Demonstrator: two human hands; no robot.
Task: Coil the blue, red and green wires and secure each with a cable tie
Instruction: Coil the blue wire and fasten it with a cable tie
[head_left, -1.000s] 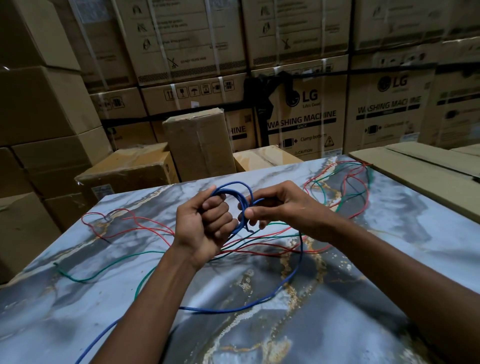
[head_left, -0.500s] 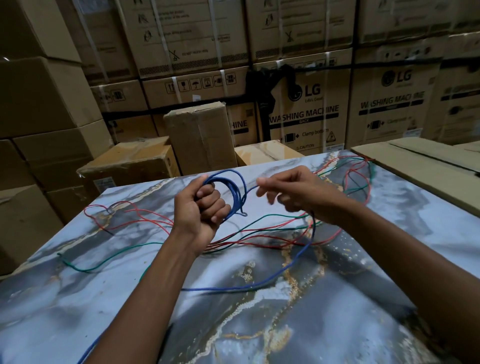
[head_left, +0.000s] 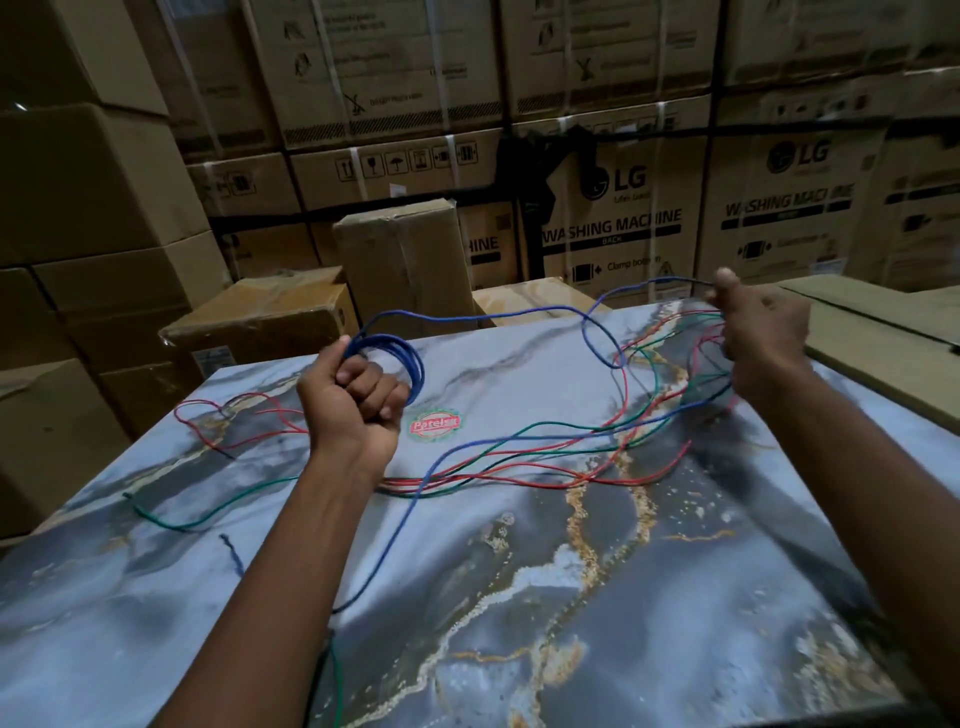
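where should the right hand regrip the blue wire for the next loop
On the raised span of the blue wire just right of the coil in the left hand, coming from above: it hangs free there, clear of the red wire and green wire.

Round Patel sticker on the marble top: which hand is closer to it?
Left. The left hand, gripping the blue wire coil, sits just left of the sticker. The right hand, pinching the blue wire's free run, is far off at the table's right edge.
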